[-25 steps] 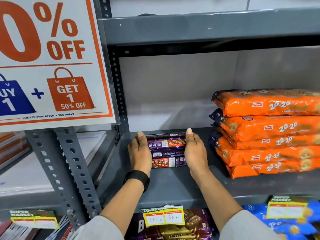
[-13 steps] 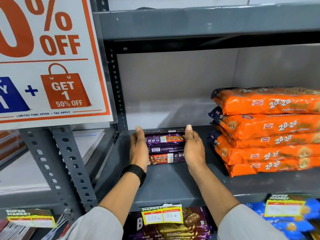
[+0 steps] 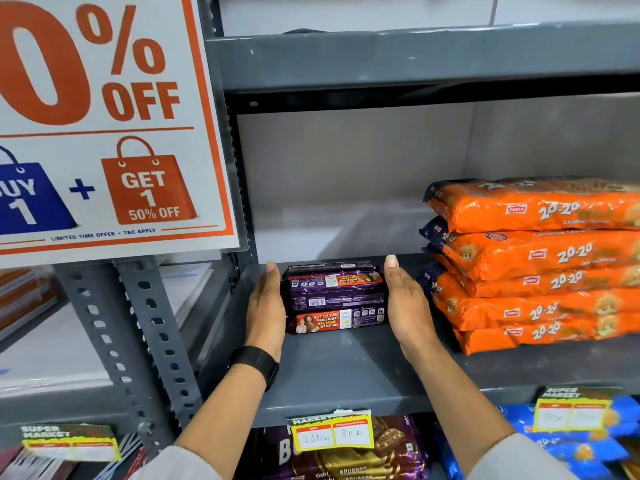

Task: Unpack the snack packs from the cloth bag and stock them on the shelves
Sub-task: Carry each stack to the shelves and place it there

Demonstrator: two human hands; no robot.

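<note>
Two or more purple foil snack packs (image 3: 335,299) sit stacked on the grey metal shelf (image 3: 346,372), left of centre. Left hand (image 3: 265,308) flat against the stack's left end, fingers straight; right hand (image 3: 408,306) flat just beside the right end, contact unclear. Neither hand wraps the packs, palms open. Black wristband (image 3: 254,363) on left wrist. Orange biscuit packs (image 3: 540,268) piled just right of the right hand. Yellow price tag (image 3: 332,432) on shelf edge below. Orange-and-white discount sign (image 3: 104,126) upper left.
</note>
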